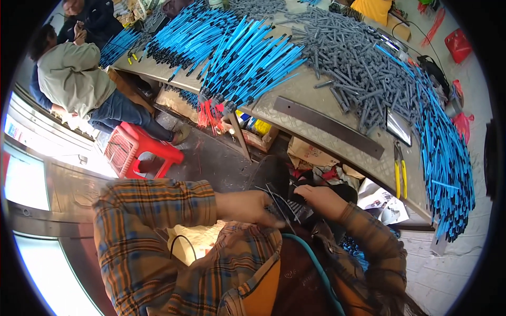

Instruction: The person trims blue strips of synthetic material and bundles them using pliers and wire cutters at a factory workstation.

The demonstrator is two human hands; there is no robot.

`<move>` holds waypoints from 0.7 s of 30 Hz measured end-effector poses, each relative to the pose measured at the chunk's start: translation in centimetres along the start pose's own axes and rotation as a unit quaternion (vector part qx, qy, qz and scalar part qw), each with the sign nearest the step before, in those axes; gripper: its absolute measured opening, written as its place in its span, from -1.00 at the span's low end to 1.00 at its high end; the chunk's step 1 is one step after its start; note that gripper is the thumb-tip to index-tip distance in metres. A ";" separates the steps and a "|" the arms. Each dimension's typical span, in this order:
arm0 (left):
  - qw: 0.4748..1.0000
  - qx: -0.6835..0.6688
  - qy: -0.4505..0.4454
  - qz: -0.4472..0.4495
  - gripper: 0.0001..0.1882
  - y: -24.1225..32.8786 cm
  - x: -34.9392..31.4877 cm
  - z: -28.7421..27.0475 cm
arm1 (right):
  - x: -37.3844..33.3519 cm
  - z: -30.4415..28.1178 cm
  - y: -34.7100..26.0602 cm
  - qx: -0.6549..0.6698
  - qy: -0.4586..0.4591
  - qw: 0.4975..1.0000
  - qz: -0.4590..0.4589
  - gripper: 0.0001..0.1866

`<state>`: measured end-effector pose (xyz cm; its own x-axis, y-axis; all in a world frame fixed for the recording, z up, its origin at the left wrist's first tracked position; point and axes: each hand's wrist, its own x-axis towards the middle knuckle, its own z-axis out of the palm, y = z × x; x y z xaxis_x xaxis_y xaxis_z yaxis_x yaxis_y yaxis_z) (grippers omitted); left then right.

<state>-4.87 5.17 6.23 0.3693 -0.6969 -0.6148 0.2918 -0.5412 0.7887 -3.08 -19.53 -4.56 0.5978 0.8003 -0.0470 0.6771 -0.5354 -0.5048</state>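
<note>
Over my lap, my left hand (254, 207) reaches in from the left, its fingers smeared by motion. They are beside a few thin dark and silvery strips (284, 204) that lie between my two hands. My right hand (322, 201) is on the other side of the strips, its fingers curled and closed. What those fingers hold is too small and dark to make out. Some of the strips slant up past my left fingertips. Both of my forearms are in plaid sleeves.
A workbench (363, 167) carries bundles of blue rods (253, 63) with black ends, a heap of grey tubes (363, 58), a metal bar (327, 126), a phone (398, 126) and yellow-handled pliers (400, 174). At left, a red stool (142, 147) stands near two people.
</note>
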 end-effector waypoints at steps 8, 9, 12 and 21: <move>0.926 0.115 0.206 0.294 -0.75 -0.9 1.2 -0.4 | -0.6 1.3 -1.6 0.278 -0.072 0.957 0.037 -0.51; 0.931 0.111 0.193 0.290 -0.75 -1.0 1.5 0.0 | -0.6 0.4 -1.9 0.284 -0.129 0.949 0.043 -0.50; 0.790 0.249 0.322 0.458 -0.78 0.5 3.2 0.4 | -1.1 1.4 -0.7 0.268 -0.156 0.950 0.033 -0.46; 0.820 0.224 0.292 0.438 -0.86 -0.1 6.2 1.9 | -0.5 -0.3 -4.2 0.433 0.109 0.895 -0.003 -0.49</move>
<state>-4.26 -0.03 2.37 0.6619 -0.6371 0.3950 -0.6170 -0.1638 0.7697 -6.11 -17.80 -2.22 0.7289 0.6800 0.0800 0.1507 -0.0454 -0.9875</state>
